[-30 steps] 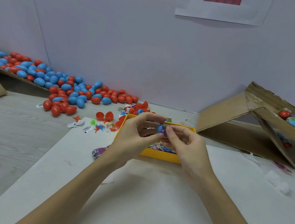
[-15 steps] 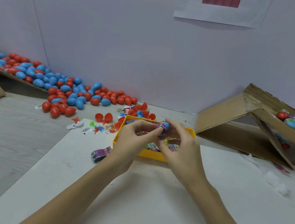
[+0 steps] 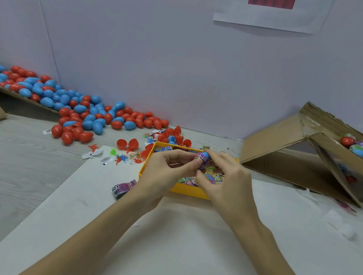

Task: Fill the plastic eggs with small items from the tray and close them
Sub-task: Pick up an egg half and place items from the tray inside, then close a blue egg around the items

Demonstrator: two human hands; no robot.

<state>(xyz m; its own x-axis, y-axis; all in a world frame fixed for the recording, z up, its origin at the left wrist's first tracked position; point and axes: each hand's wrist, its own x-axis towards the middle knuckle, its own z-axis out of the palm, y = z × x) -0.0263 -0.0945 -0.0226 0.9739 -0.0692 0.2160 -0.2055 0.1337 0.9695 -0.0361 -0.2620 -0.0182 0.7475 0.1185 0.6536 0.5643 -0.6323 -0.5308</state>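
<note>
Both my hands meet over the yellow tray, which holds several small wrapped items. Between them is a blue plastic egg with a purple wrapper showing at its seam. My left hand pinches the egg from the left with thumb and fingertips. My right hand curls round it from the right and above. Whether the egg's halves are fully together is hidden by my fingers.
A large heap of red and blue eggs spills from a cardboard ramp at the back left. Open red egg halves and small toys lie beside the tray. A cardboard box with filled eggs stands at the right. A purple packet lies on the white board.
My hands have lifted the egg slightly and turned it; the blue shell and purple wrapper now show more above my fingers. The hands stay together over the tray.
</note>
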